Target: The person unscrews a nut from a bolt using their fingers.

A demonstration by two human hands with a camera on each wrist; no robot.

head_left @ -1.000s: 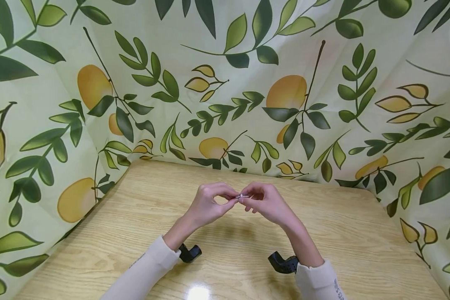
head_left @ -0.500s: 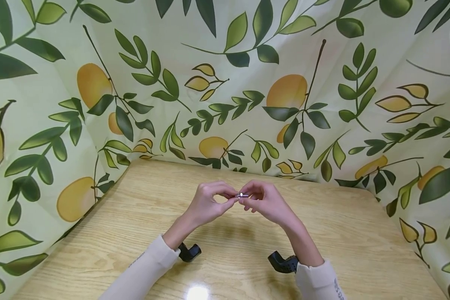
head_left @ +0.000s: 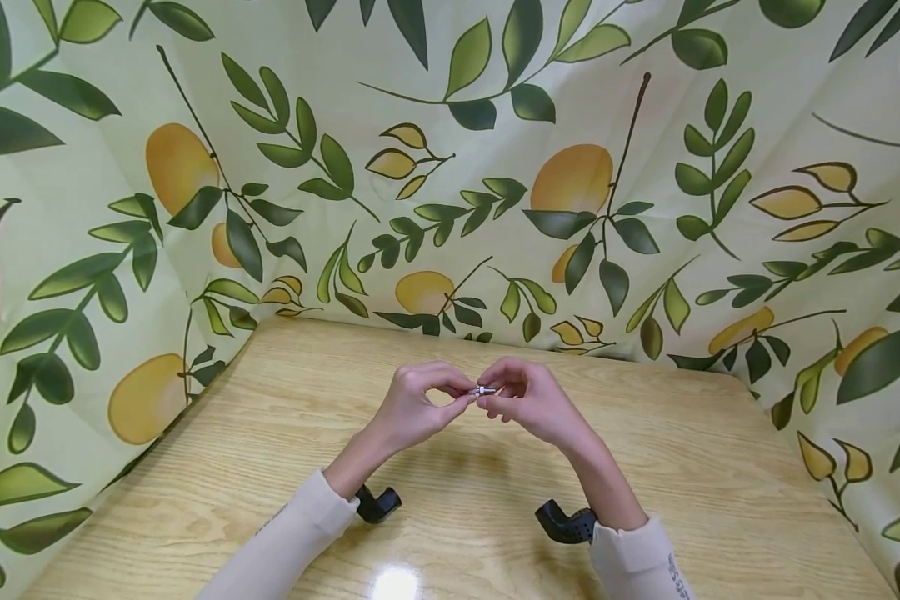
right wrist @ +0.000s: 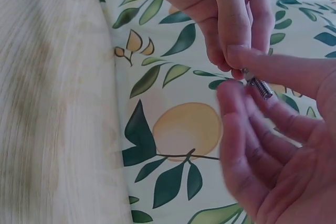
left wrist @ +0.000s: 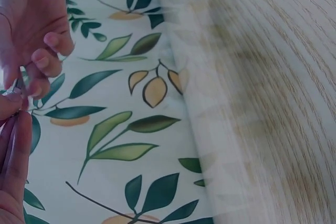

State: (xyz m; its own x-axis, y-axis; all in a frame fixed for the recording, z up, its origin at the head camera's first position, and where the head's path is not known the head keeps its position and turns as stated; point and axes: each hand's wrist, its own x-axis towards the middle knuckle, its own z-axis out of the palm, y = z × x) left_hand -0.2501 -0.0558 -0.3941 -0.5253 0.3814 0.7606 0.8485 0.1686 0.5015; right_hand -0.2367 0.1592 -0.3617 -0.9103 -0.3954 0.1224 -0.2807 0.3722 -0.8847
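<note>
A small silver bolt (head_left: pixel 489 391) with visible thread is held sideways between the two hands, above the table. On it sits a nut (right wrist: pixel 248 75), near the fingertips. My left hand (head_left: pixel 423 406) pinches the bolt's left end between thumb and index finger, which hide that end. From the other side, the thumb and index finger of my right hand (head_left: pixel 528 404) are curled round the nut; the bolt's threaded end points toward the right palm. In the right wrist view the right index finger is blurred. The left wrist view shows little of the bolt between the fingers.
The wooden table (head_left: pixel 330 367) lies beneath both hands. A leaf-and-fruit patterned cloth (head_left: pixel 450 167) stands along its back and sides. Black curved wrist mounts (head_left: pixel 566 523) stick out under both forearms, above the table surface.
Both hands stay almost in place. The bolt and nut show more clearly between the right thumb and index finger than a second ago. The head view has shifted slightly.
</note>
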